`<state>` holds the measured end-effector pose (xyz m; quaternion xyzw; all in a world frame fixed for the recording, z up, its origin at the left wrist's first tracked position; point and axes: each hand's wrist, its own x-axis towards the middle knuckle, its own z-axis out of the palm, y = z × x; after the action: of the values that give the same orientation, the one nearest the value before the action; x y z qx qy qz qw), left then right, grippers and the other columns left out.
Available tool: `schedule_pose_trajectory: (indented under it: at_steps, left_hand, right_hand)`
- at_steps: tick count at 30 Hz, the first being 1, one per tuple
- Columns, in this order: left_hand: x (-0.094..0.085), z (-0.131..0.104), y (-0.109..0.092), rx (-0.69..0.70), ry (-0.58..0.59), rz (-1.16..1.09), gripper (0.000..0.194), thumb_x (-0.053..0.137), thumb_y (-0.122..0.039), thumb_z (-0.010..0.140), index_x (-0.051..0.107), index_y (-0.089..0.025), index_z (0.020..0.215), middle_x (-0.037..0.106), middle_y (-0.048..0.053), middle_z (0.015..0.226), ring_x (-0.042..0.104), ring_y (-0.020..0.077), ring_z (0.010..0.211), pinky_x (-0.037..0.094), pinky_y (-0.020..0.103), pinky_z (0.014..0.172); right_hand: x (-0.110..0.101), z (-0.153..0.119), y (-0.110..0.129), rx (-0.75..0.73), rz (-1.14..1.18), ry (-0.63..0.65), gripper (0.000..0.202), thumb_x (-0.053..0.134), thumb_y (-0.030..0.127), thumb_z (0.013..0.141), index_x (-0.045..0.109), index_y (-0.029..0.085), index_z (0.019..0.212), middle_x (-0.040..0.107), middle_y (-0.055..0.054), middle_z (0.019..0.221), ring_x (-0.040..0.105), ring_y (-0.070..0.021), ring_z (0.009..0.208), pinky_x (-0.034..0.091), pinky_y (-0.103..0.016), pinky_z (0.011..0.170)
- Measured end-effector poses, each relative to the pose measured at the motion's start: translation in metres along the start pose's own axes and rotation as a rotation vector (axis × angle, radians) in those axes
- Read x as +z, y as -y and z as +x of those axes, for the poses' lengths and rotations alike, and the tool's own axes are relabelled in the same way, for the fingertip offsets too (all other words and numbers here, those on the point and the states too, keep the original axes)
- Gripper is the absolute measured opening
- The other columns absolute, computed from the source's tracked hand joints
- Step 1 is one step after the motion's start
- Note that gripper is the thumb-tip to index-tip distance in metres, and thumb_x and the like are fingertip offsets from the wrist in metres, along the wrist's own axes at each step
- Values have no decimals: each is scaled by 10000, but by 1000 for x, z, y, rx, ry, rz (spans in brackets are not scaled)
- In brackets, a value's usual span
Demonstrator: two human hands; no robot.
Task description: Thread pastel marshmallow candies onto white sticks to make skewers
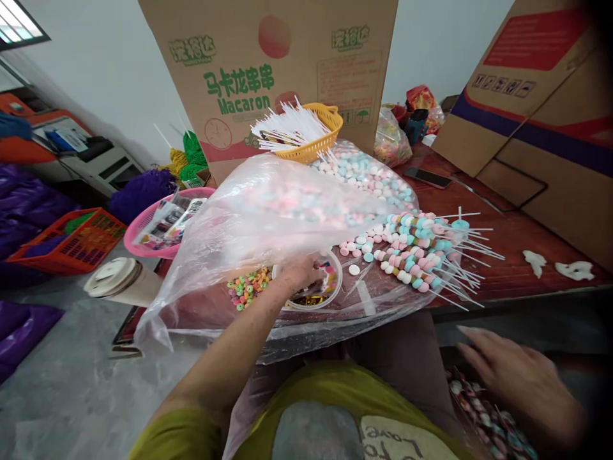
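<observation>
My left hand (302,275) reaches into a round white plastic tub (339,281). Its fingers look bent together, and what they pinch, if anything, is hidden. Inside the tub lie small colourful pieces (330,276) and gold wrappers (311,299). Low on the right, my right hand (522,370) is slightly blurred, its fingers stretched out with nothing in them. Below it lie several marshmallow skewers (483,415), partly covered by the hand. On the table, a pile of pink, white and blue marshmallow skewers (416,252) has its sticks pointing right.
Clear plastic sheeting (211,236) covers loose marshmallows (378,179) and part of the red-brown table (517,275). Ring-shaped cereal (249,287) lies left of the tub. Behind stand a yellow basket of white sticks (330,121) and cardboard boxes (297,57). A lidded paper cup (129,284) is at left.
</observation>
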<state>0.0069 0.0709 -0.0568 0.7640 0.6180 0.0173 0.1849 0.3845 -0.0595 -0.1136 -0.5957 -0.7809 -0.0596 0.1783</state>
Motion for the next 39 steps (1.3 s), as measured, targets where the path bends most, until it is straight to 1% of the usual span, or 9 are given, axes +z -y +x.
schedule_pose_trajectory:
  at_steps: [9, 13, 16, 18, 24, 28, 30, 34, 39]
  left_hand:
    - [-9, -43, -5, 162, -236, 106, 476, 434, -73, 817, 472, -224, 1266, 527, 77, 1292, 471, 246, 1168, 335, 424, 1004]
    - [-16, -73, -26, 401, -393, 225, 283, 455, -110, 827, 574, -178, 1074, 639, 96, 1063, 540, 244, 1036, 314, 486, 997]
    - [-19, -90, -46, 561, -295, 155, 162, 447, -138, 833, 602, -161, 873, 658, 65, 829, 581, 209, 865, 386, 431, 922]
    - [-15, -98, -55, 481, -234, -48, 179, 412, -149, 852, 590, -149, 874, 654, 66, 821, 586, 190, 808, 446, 349, 797]
    - [19, -100, -58, 173, -122, -657, 152, 558, -286, 799, 577, -154, 725, 589, -22, 635, 522, 102, 598, 395, 197, 567]
    - [25, -89, -61, 238, -76, -672, 156, 536, -229, 794, 598, -146, 676, 585, -20, 617, 503, 92, 587, 371, 187, 563]
    - [25, -85, -65, 296, -18, -681, 173, 521, -232, 804, 614, -144, 688, 598, -13, 631, 513, 94, 595, 377, 188, 569]
    - [30, -82, -70, 243, 1, -698, 153, 549, -287, 794, 625, -154, 799, 604, -17, 662, 523, 101, 604, 392, 191, 564]
    - [43, -84, -67, 260, -150, -545, 190, 527, -290, 806, 594, -161, 683, 592, -9, 610, 521, 110, 590, 405, 207, 576]
  right_hand:
    - [-14, 81, 113, -271, 231, -117, 202, 431, 237, 896, 617, 170, 937, 671, -82, 922, 610, -211, 869, 430, -367, 792]
    - [-28, 93, 135, -293, 278, -280, 231, 493, 258, 874, 571, 147, 1061, 627, -129, 1024, 555, -241, 968, 420, -391, 830]
    - [-37, 100, 152, -416, 389, -212, 163, 489, 236, 871, 587, 142, 961, 629, -105, 902, 556, -218, 870, 425, -361, 763]
    - [-37, 100, 162, -403, 514, -135, 174, 451, 201, 884, 576, 156, 772, 583, -43, 692, 530, -158, 685, 412, -282, 631]
    - [-22, 79, 162, 30, 911, 163, 280, 425, 297, 905, 505, 177, 665, 497, 30, 580, 465, -98, 551, 373, -198, 511]
    - [-22, 76, 144, 63, 985, 260, 197, 529, 328, 844, 565, 177, 966, 602, -27, 903, 546, -139, 792, 441, -242, 702]
    - [-22, 77, 138, 56, 1030, 325, 185, 521, 324, 848, 576, 177, 946, 605, -23, 873, 543, -138, 782, 439, -244, 695]
    - [-13, 75, 137, 132, 964, 194, 253, 456, 337, 881, 544, 172, 711, 501, 20, 621, 448, -109, 593, 375, -220, 548]
    - [0, 69, 143, 99, 756, 19, 390, 404, 354, 895, 380, 190, 542, 386, 41, 515, 351, -88, 494, 295, -219, 468]
